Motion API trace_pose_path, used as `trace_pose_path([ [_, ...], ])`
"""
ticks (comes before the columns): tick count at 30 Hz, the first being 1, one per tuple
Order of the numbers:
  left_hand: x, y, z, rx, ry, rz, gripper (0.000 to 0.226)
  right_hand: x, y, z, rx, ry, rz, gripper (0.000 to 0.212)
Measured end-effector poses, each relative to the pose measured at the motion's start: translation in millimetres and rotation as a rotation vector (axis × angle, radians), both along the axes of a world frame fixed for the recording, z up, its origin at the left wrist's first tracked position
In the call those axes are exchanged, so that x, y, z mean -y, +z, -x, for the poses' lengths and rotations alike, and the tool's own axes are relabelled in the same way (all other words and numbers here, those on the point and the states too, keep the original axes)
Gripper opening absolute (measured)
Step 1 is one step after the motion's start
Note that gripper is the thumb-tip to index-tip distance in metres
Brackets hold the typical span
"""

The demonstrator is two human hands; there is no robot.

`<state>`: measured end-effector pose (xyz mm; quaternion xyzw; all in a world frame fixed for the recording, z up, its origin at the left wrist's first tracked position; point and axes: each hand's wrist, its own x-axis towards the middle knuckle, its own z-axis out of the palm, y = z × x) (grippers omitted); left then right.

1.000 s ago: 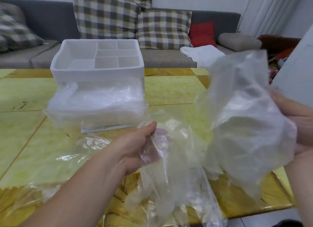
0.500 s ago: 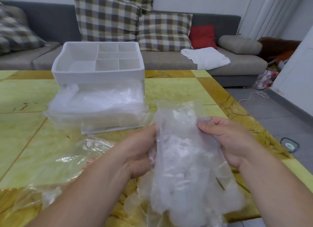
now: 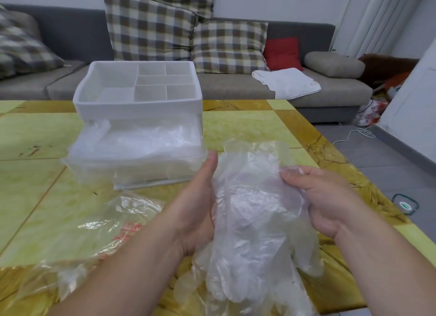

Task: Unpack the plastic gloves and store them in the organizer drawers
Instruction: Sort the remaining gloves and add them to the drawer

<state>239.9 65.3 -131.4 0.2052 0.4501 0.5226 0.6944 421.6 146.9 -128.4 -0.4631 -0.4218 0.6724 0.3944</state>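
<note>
Both hands have dropped the plastic gloves [image 3: 254,221] from up at the right to just in front of the organizer [image 3: 139,108], right of its drawer. Left hand [image 3: 198,204] grips the bundle's left edge, thumb straight up, fingers hidden behind the plastic. Right hand [image 3: 323,197] pinches the right edge with curled fingers. Glove fingers hang down toward the table [image 3: 247,124]. Organizer's top tray is split into compartments; the drawer [image 3: 132,164] below is pulled out, packed with clear gloves, some spilling over its left side. Crumpled clear bag [image 3: 94,226] lies in front of the organizer, under the left forearm.
</note>
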Motion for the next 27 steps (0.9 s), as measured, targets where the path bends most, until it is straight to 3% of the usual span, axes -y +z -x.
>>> trace_pose_path([
  [9,1,-11,1,-0.079,0.105,0.067,0.057,4,3,1,0.049,0.017,-0.012,0.007],
  [16,1,-5,12,-0.023,0.177,0.085,0.054,-12,24,-33,0.055,-0.139,-0.161,0.009],
  [18,2,-5,15,-0.023,0.162,0.056,0.05,-15,29,-48,-0.039,-0.095,-0.216,0.008],
  [20,4,-4,14,-0.023,0.137,0.023,0.048,-18,34,-63,-0.096,0.019,-0.293,0.024],
  [25,6,-1,10,-0.022,0.116,0.008,0.049,-21,39,-93,-0.057,0.224,-0.398,0.05],
  [27,6,0,11,-0.016,0.112,0.004,0.049,-21,40,-96,0.032,0.206,-0.417,0.036],
])
